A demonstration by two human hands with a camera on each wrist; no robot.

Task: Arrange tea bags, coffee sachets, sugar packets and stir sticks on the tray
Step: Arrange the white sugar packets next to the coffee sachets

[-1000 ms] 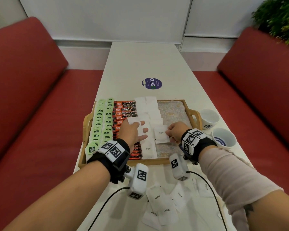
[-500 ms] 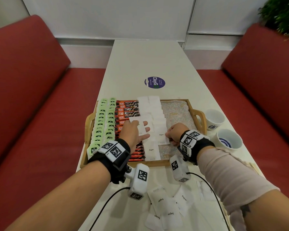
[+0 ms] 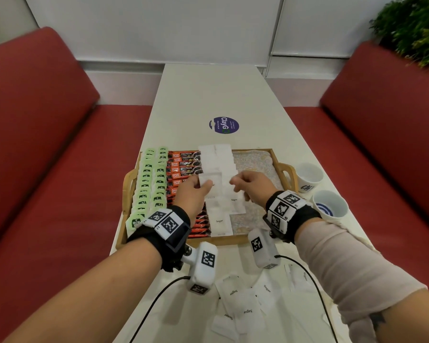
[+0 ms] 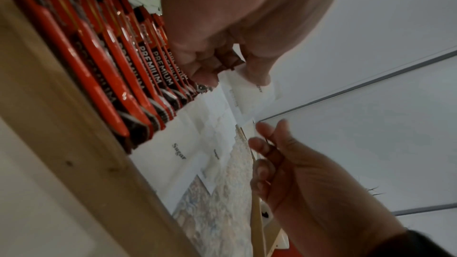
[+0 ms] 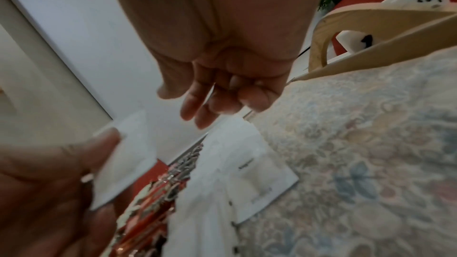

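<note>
A wooden tray holds two rows of green tea bags, a row of red coffee sachets and two columns of white sugar packets. My left hand hovers over the coffee row and pinches a white sugar packet between thumb and fingers. My right hand floats just right of it, above the sugar columns, fingers loosely curled and empty. In the right wrist view those fingers hang over a laid packet.
Several loose sugar packets lie on the white table near me. Two white cups stand right of the tray. The tray's patterned floor shows bare on its right. Red benches flank the table; a round sticker lies beyond.
My right hand laid its sugar packet in the right column, let go and moved up-left toward my left hand. The left hand stayed over the coffee row, still holding its packet.
</note>
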